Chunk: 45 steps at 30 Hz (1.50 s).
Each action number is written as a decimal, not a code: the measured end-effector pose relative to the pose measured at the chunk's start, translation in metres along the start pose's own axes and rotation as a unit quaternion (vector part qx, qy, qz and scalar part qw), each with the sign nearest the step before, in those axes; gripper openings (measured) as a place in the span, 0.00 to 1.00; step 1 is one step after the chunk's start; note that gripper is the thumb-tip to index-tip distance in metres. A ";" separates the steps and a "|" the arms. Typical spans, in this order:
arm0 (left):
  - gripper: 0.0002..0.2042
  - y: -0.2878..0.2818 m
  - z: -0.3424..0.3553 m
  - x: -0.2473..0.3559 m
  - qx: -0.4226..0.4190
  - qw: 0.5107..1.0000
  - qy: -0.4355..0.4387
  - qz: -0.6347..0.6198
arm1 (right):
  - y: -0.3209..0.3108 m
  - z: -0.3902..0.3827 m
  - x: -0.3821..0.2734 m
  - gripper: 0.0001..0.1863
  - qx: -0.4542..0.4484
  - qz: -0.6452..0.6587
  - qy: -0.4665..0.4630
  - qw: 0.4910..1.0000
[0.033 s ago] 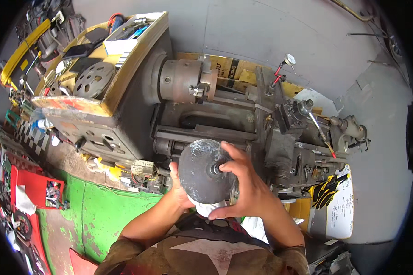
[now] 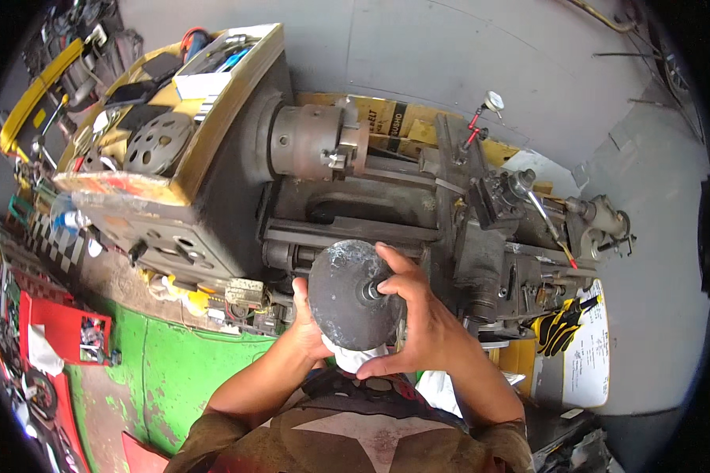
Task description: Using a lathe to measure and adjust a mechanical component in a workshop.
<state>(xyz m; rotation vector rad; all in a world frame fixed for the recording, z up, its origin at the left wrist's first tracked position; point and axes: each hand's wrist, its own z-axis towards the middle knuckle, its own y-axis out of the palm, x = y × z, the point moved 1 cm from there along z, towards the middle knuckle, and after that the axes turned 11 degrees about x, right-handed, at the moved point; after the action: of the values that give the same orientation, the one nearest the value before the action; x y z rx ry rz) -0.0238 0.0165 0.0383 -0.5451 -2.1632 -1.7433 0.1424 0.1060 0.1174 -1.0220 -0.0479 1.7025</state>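
Note:
A dark, scuffed round metal disc with a small raised hub right of its middle is held up in front of my torso. My left hand is closed along the disc's left side, its thumb up against the rim and its other fingers hidden beneath. My right hand grips the right side, with a fingertip at the hub and the thumb low by the near rim. A white cloth-like piece shows under the disc's near edge. Behind the disc stands a metal lathe with a large chuck.
A wooden tray with a perforated disc and tools sits on the lathe's headstock. A dial gauge stands on the carriage beside the tool post. Yellow-black gloves hang at right. A red cart stands on the green floor.

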 end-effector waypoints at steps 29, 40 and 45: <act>0.10 0.032 0.087 0.137 0.189 0.768 0.298 0.535 | 0.111 0.108 0.252 0.33 0.496 0.414 0.282 0.710; 0.17 0.054 0.118 0.187 0.213 0.635 0.407 0.622 | 0.137 0.108 0.267 0.37 0.496 0.366 0.214 0.758; 0.15 0.056 0.157 0.200 0.198 0.641 0.417 0.613 | 0.142 0.113 0.271 0.41 0.484 0.371 0.199 0.767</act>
<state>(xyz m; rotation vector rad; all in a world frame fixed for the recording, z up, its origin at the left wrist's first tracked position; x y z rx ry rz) -0.1736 0.2007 0.1463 -0.6394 -0.9004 -0.4784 -0.0476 0.3154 -0.0444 -0.5576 1.5451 1.7411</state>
